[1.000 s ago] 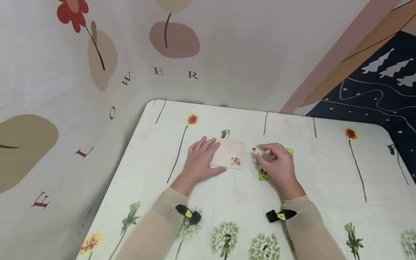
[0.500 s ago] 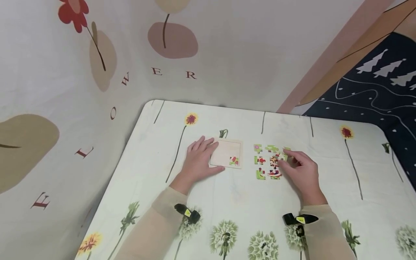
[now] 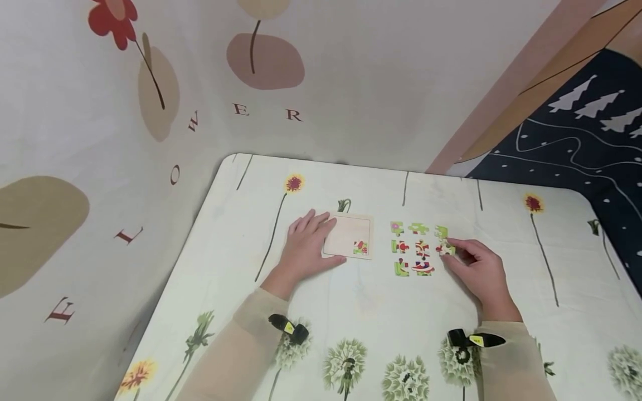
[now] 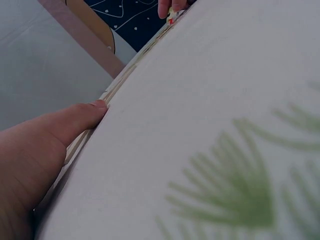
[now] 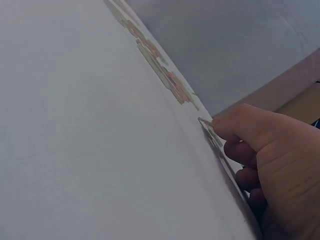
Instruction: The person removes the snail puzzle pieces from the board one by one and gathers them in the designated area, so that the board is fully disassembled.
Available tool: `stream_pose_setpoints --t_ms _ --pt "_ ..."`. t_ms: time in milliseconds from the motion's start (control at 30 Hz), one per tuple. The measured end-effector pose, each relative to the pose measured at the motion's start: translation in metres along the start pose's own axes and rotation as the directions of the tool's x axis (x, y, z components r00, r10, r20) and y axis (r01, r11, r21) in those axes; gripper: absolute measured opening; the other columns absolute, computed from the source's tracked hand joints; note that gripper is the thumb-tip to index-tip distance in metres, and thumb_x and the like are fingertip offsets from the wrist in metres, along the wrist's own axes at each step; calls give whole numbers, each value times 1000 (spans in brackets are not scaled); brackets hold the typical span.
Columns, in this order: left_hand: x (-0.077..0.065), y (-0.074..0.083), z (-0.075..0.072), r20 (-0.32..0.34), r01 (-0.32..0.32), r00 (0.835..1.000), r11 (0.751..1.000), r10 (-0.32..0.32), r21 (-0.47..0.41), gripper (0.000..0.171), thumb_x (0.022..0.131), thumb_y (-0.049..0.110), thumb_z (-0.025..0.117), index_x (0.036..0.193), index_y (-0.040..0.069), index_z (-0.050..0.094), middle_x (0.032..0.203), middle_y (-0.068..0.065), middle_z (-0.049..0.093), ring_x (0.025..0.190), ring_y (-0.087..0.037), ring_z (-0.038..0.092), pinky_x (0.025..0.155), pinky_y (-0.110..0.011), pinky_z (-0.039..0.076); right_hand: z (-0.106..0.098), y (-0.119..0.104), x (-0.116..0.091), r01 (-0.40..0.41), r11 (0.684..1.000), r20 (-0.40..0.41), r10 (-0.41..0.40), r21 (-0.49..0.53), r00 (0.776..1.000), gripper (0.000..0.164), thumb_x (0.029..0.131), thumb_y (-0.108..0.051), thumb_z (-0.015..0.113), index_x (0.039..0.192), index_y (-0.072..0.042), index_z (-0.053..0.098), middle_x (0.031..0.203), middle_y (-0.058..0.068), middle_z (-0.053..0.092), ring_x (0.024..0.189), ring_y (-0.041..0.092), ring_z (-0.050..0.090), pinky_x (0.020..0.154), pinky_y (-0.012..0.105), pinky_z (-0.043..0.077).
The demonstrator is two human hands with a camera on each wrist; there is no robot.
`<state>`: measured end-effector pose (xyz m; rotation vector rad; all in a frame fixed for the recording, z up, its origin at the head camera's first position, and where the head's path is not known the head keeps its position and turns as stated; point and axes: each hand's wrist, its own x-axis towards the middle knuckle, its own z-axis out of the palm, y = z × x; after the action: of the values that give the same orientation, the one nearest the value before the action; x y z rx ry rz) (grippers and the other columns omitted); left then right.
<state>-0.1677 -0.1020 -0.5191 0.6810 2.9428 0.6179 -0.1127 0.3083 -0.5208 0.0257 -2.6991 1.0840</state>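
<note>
My left hand (image 3: pixel 306 250) lies spread over the left side of a shallow square wooden puzzle tray (image 3: pixel 346 229), its thumb along the near edge. In the tray's near right corner sits one red, green and white puzzle piece (image 3: pixel 360 247). My right hand (image 3: pixel 484 273) pinches another puzzle piece (image 3: pixel 444 248), white with red and green, between thumb and fingers. That piece is low at the tabletop, just below a green corner piece (image 3: pixel 441 231). In the right wrist view the thumb (image 5: pixel 232 125) presses over the piece's edge, and the other fingers curl beneath.
Several loose puzzle pieces (image 3: pixel 422 248) lie in rough rows between the tray and my right hand. The table has a white flower-printed cloth (image 3: pixel 371 306). Printed wall sheets (image 3: pixel 351 111) rise behind it and at the left.
My right hand has carried the pinched piece rightward across the loose pieces and down to the right end of the middle row, uncovering the others. My left hand stays on the tray.
</note>
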Motion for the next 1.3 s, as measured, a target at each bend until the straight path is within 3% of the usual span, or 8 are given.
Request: stream_pose_setpoints --t_ms 333,500,700,900,1200,1300 --pt "-1 -1 1 -2 -5 1000 1000 5 2 94 90 70 72 164 18 45 171 -4 35 162 -35 17 125 -58 17 3 -2 1 -10 1000 60 10 -15 998 30 101 -12 72 130 -7 78 122 10 67 99 13 57 81 13 43" --pt "-1 -2 1 -3 -3 1000 1000 3 0 94 90 69 73 164 17 46 171 -4 35 161 -35 18 125 -59 18 6 -3 1 -11 999 51 14 -42 999 31 101 -11 73 131 -5 76 124 11 66 103 18 58 82 13 42" --pt "0 0 0 -2 -1 1000 1000 1 -7 94 90 69 73 163 17 46 171 -5 35 161 -36 18 124 -59 17 5 -6 2 -19 999 45 21 -42 999 29 101 -11 73 129 -5 76 123 11 66 104 15 56 83 13 41" --pt "-1 1 -1 1 0 1000 1000 0 -6 94 90 68 74 163 16 46 171 -5 35 161 -36 18 124 -59 17 6 -6 2 -6 999 16 6 -38 1000 23 100 -9 75 122 -6 79 119 9 68 101 9 57 83 8 41" --pt "-1 0 -3 1 0 1000 1000 0 -16 94 90 67 75 163 16 46 171 -6 36 161 -37 18 125 -59 17 13 -16 4 -49 998 -69 45 -50 997 18 98 -7 76 116 -5 80 115 9 70 97 15 57 80 10 41" --pt "0 1 -2 5 -2 1000 1000 2 -18 94 90 67 74 164 16 45 171 -6 35 161 -37 17 124 -59 17 17 -23 4 -9 1000 -103 7 -18 995 16 97 -5 76 113 -4 81 111 9 71 91 14 56 77 11 40"
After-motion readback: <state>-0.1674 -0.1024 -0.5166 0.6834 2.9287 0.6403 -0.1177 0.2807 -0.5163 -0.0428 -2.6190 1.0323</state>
